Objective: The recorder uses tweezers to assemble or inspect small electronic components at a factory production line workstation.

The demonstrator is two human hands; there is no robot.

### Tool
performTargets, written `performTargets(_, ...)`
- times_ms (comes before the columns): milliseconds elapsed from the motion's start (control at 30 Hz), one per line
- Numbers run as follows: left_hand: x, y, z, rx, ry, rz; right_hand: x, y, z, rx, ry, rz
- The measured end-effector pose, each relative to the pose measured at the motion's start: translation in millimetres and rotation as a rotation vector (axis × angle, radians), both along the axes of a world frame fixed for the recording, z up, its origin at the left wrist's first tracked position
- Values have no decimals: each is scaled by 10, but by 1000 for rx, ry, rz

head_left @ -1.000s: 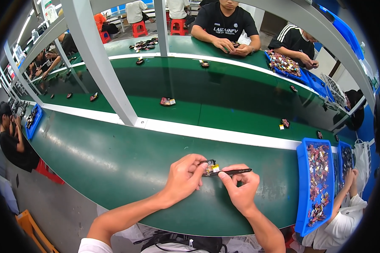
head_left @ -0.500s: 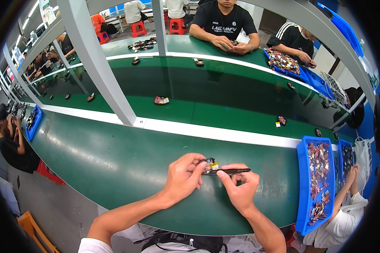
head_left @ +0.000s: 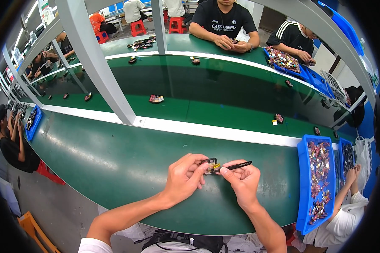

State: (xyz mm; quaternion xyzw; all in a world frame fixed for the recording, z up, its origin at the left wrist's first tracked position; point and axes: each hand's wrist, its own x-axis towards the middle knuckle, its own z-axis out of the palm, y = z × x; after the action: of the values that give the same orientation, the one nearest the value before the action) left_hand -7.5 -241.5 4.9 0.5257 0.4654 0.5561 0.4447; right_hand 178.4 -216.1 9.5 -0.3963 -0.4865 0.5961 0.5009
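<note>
Above the green tabletop [head_left: 126, 158], my left hand [head_left: 183, 175] pinches a small black plastic housing [head_left: 210, 161] by its left side. A small part with a yellow face [head_left: 216, 166] sits at the housing's right side. My right hand [head_left: 243, 182] is closed on black tweezers [head_left: 240, 165], whose handle end points up and to the right. The thumb and fingers of that hand meet close to the yellow part, and the tweezers' tips are too small to make out there. My left fingers cover part of the housing.
At my right stands a blue tray [head_left: 302, 185] of small parts, with another blue tray [head_left: 341, 147] beyond it. Past a white rail [head_left: 207, 132], a green conveyor belt [head_left: 223, 110] carries scattered small assemblies [head_left: 156, 98]. A grey post [head_left: 98, 63] rises at the rail. Co-workers sit around.
My right hand has turned the tweezers, so their handle end sits higher. The yellow part looks tilted differently by the housing. Assemblies on the belt have shifted a little to the left.
</note>
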Motion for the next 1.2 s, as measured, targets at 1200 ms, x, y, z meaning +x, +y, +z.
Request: performTargets(1200, -158, 74, -22, -176, -302, -204, -7, -68, 4, 585, -384, -109)
